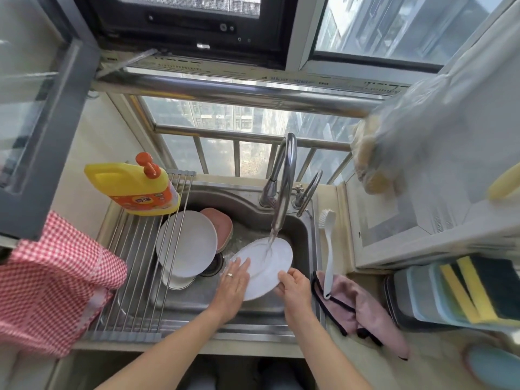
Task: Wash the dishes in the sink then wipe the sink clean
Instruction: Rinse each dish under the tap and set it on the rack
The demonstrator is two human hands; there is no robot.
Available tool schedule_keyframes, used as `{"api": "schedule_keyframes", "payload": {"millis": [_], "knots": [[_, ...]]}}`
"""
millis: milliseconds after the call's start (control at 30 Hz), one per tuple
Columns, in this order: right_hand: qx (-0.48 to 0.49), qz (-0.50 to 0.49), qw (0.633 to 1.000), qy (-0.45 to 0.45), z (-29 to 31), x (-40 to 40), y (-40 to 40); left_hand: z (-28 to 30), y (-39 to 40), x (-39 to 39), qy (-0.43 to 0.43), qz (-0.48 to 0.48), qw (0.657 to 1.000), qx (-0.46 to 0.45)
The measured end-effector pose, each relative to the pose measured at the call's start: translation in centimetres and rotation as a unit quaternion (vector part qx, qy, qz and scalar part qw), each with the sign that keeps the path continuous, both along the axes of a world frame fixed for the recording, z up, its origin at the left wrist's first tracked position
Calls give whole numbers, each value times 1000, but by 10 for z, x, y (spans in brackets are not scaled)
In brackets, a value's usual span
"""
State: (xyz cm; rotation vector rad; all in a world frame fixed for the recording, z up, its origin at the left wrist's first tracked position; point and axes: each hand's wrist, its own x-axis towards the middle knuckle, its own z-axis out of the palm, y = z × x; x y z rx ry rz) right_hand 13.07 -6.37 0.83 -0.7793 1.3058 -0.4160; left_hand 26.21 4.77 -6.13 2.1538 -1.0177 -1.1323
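Filling the middle of your view, the steel sink (253, 209) holds stacked white plates (187, 243) and a pink dish (222, 225) at its left. You tilt a white plate (263, 267) under the running faucet (284, 187): your right hand (294, 285) grips its near rim, your left hand (233, 287) lies flat, fingers straight, on its face.

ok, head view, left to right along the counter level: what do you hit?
red checked cloth → roll-up drying rack → white plate under the rack → plate being rinsed → white dish brush → pink cloth → stacked sponges
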Motion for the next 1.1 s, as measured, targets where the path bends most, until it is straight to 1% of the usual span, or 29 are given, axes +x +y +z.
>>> {"api": "schedule_keyframes", "payload": {"millis": [100,200,233,333,467,567,600,633,667,700,733,767,800,833,867,900,933,967,1000,1067,1100], "knots": [[10,-13,1000,-5,-3,-4,-2,-11,-8,8,-6,-2,996,92],[12,-18,1000,-1,-6,-6,-2,-8,-29,6,-6,8,991,134],[10,-17,1000,0,-7,-6,-4,-7,-36,4,-13,-7,992,129],[9,-11,1000,1,-9,-5,-8,3,-51,-7,-55,-95,990,90],[10,7,1000,7,-16,-5,-10,17,-57,-12,-39,-128,991,-4],[0,6,1000,0,-10,-4,-10,-2,-42,3,-47,-173,983,-41],[-5,7,1000,-2,-5,-4,-10,-9,-35,8,-67,-181,981,-35],[-12,16,1000,7,-6,-4,-9,-20,-29,14,-89,-168,981,-23],[-18,27,999,16,-6,-4,-8,-28,-24,20,-107,-147,983,2],[-31,44,998,32,-7,-5,-7,-35,-22,22,-133,-147,980,28],[-63,70,994,59,-10,-5,-6,-29,-25,21,-118,-158,977,76],[-117,111,982,98,-13,-5,-5,-18,-29,17,-93,-153,979,94],[-169,156,964,131,-14,-5,-3,-3,-35,11,-17,-94,992,84],[-211,195,946,152,-12,-3,1,11,-42,7,93,-11,993,72],[-244,228,930,154,-9,1,6,27,-53,2,223,96,968,62],[-271,262,914,153,-6,4,11,33,-61,-1,319,187,928,50],[-299,293,895,156,-3,7,17,38,-68,-2,376,250,891,49],[-328,325,871,166,-5,9,22,41,-71,-2,401,300,864,55],[-357,359,842,184,-7,11,26,40,-71,0,390,336,855,60],[-393,414,796,200,-11,11,34,30,-64,8,316,372,871,48],[-400,432,785,191,-14,10,36,21,-58,13,288,376,880,36]]}}
